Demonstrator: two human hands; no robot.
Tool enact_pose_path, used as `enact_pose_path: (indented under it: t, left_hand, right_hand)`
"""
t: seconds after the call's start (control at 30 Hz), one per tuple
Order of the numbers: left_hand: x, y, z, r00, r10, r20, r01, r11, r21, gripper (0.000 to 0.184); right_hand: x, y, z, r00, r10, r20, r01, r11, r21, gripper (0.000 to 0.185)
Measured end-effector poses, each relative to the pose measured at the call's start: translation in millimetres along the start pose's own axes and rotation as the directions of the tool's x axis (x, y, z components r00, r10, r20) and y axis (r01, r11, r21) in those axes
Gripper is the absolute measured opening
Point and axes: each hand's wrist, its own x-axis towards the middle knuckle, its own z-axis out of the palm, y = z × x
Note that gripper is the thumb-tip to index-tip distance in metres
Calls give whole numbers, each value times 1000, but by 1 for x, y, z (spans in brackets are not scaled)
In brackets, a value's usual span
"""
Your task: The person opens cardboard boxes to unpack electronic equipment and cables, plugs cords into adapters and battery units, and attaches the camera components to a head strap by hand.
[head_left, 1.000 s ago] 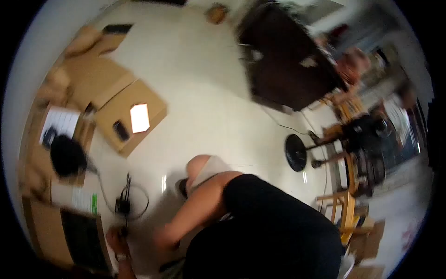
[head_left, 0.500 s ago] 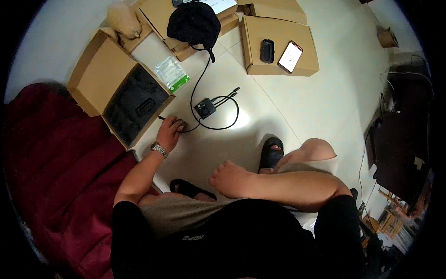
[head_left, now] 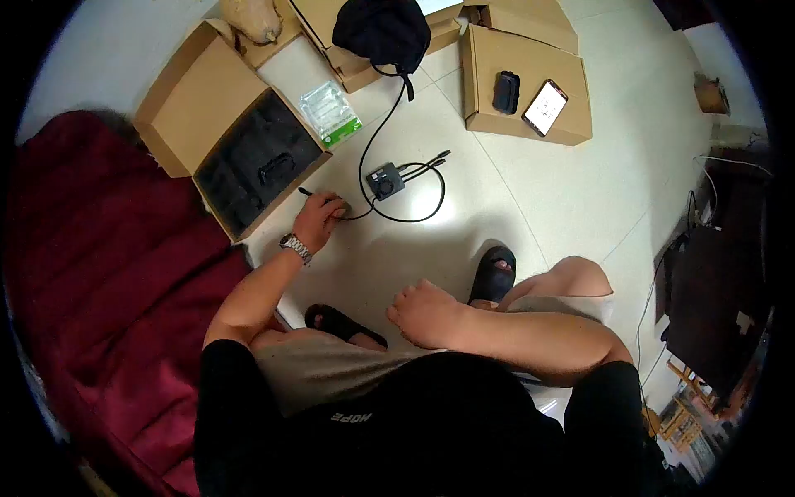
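My left hand (head_left: 320, 219), with a metal watch on its wrist, is closed around a black cable (head_left: 356, 218) just above the floor. The cable's plug end (head_left: 305, 191) sticks out past my fingers towards the open cardboard box (head_left: 273, 203). From my hand the cable runs to a small black box-shaped device (head_left: 385, 181), which lies on the tiles with several short leads and a loop of cable beside it. My right hand (head_left: 426, 313) hangs in front of my lap with its fingers curled in; nothing shows in it, though its palm is hidden.
Dark foam with a cut-out fills the open box. Beside it lies a clear packet with a green strip (head_left: 331, 113). A black cloth pouch (head_left: 383, 33) rests on cardboard at the back. A black case (head_left: 507, 92) and a lit phone (head_left: 546, 108) sit on a closed box (head_left: 530, 79).
The whole view has shifted, so the floor items appear farther right and slightly higher. My left hand keeps its hold on the cable. My right hand stays curled near my lap.
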Motion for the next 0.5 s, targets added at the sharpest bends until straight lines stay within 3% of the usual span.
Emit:
enact_pose_path:
  t: [0.13, 0.23, 0.3, 0.5]
  left_hand:
    - [0, -9, 7, 999, 23, -40, -25, 998, -59, 31]
    - [-2, -10, 8, 1000, 16, -7, -16, 1000, 15, 33]
    - [-3, -4, 5, 998, -58, -29, 56, 997, -61, 37]
    - [-7, -2, -11, 987, -89, -132, 79, 993, -83, 35]
  right_hand:
    - [3, -2, -1, 1000, 5, -17, -5, 1000, 4, 28]
    - [2, -5, -4, 1000, -1, -23, 1, 1000, 3, 29]
    - [1, -4, -3, 999, -15, -39, 14, 1000, -11, 29]
    - [2, -6, 4, 999, -31, -28, 31, 999, 8, 29]
